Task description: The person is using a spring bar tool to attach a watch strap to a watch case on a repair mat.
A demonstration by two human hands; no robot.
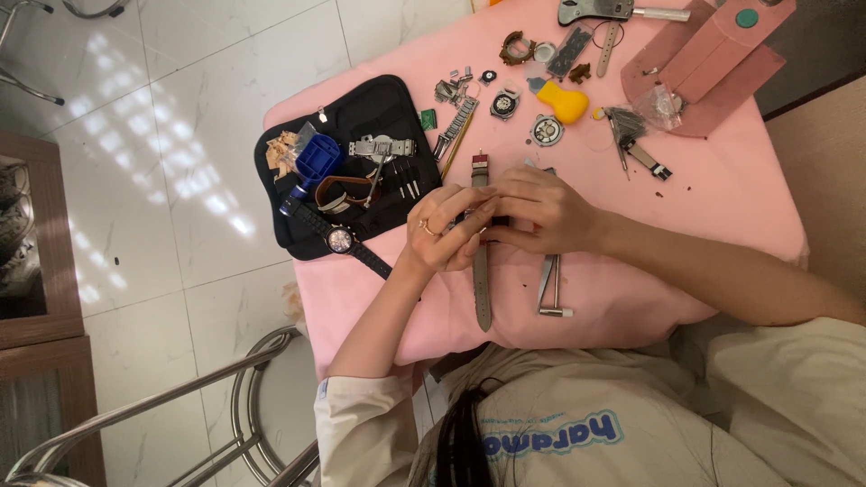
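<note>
We see both hands meeting at the middle of the frame over a pink table [722, 194]. The left hand [444, 234], a ring on one finger, curls its fingers closed around a watch, and the right hand [539, 212] presses in from the right, fingers pinched on the same spot. The watch itself is mostly hidden between them; its strap [482, 289] runs down toward the lower centre, and a short end pokes out above the hands. Just right of the strap lie tweezers [550, 287]. To the left, a black tool pouch [365, 117] holds a blue tool [316, 160] and a dark watch [340, 239]. Near the top centre sit a yellow blower [564, 102] and scattered watch parts.
</note>
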